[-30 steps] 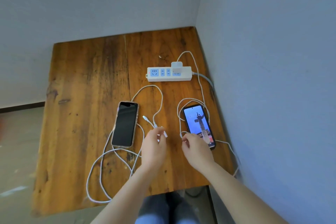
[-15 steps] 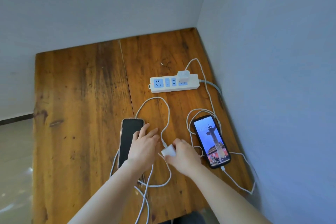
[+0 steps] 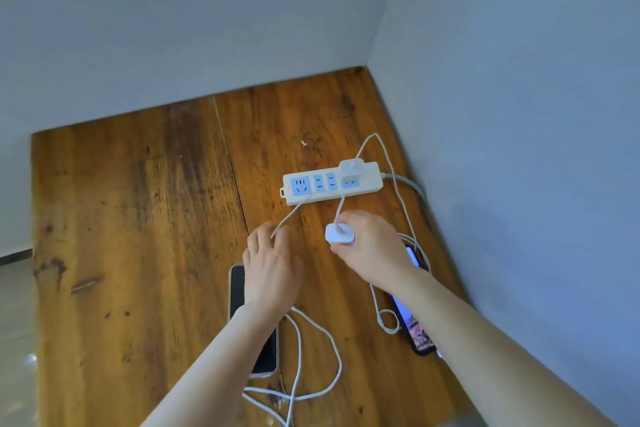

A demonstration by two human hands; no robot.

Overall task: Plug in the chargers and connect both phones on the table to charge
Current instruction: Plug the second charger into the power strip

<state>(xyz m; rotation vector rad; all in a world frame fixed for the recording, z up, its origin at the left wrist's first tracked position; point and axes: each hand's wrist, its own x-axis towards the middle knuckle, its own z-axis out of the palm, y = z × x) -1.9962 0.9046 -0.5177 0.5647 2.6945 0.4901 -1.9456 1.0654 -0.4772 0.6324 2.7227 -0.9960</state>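
Observation:
My right hand (image 3: 375, 251) grips a white charger block (image 3: 340, 233) a little above the table, just in front of the white power strip (image 3: 370, 180). The block's white cable (image 3: 292, 213) arcs up past the strip and down to my left hand (image 3: 272, 269), whose fingertips pinch it. Another white charger (image 3: 350, 168) sits plugged into the strip's right end. A dark-screened phone (image 3: 237, 291) lies partly under my left wrist. The lit phone (image 3: 417, 334) lies under my right forearm with a cable loop beside it.
The wooden table (image 3: 138, 236) stands in a corner, with walls close behind and to the right. Loose white cable loops (image 3: 334, 354) lie near the front edge. The strip's left and middle sockets (image 3: 300, 186) hold nothing. Floor shows at the left.
My right hand has lifted the charger block and carried it toward the power strip. The left hand came off the dark phone and moved forward with the cable.

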